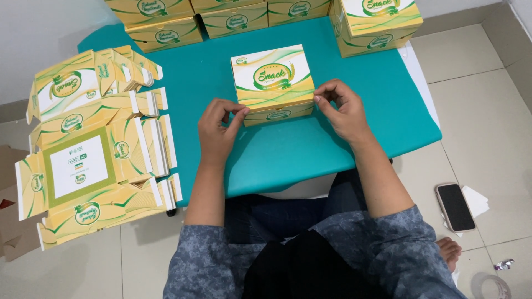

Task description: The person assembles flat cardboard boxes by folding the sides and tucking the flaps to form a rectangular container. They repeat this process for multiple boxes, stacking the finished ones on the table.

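A closed yellow, white and green cardboard box (pixel 273 77) sits in the middle of a low teal table (pixel 288 149). My left hand (pixel 217 132) pinches the box's near left corner with thumb and fingers. My right hand (pixel 343 111) pinches the near right corner of the lid the same way. Both hands rest at the front edge of the box, on its lid flap.
A stack of flat unfolded boxes (pixel 94 149) lies at the table's left end. Finished boxes (pixel 227 19) line the far edge, with a stacked pair (pixel 377 22) at the far right. On the tiled floor to the right lie a phone (pixel 455 206) and a white paper.
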